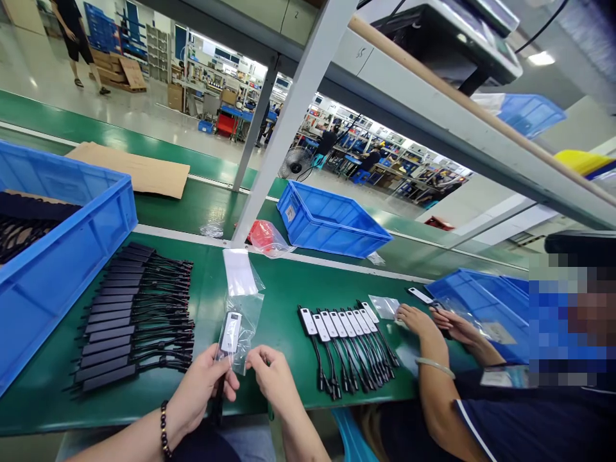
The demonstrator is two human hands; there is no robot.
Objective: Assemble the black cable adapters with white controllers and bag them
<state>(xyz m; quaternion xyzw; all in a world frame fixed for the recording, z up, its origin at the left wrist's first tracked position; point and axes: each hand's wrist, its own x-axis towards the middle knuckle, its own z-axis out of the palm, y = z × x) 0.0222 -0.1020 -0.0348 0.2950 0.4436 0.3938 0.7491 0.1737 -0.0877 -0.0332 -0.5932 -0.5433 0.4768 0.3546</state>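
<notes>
My left hand [199,388] is closed around the lower end of a small device with a white face and a black cable [231,333]. The white end sits inside a clear plastic bag [255,311], and the cable hangs down below my fingers. On its right, my right hand [276,378] pinches the bag's lower edge between thumb and fingers. Just above lies a stack of flat bags with white paper [238,269]. To the left is a long row of black cabled devices [113,311], dark side up. A row of white-faced devices [339,324] lies to the right.
A blue crate [108,205] holding dark cabled pieces stands at left. Another blue crate [332,224] and a red plastic bag [264,237] are behind the post [289,122]. At right, a co-worker's hands [423,327] handle a white-faced device near a blue crate [481,301].
</notes>
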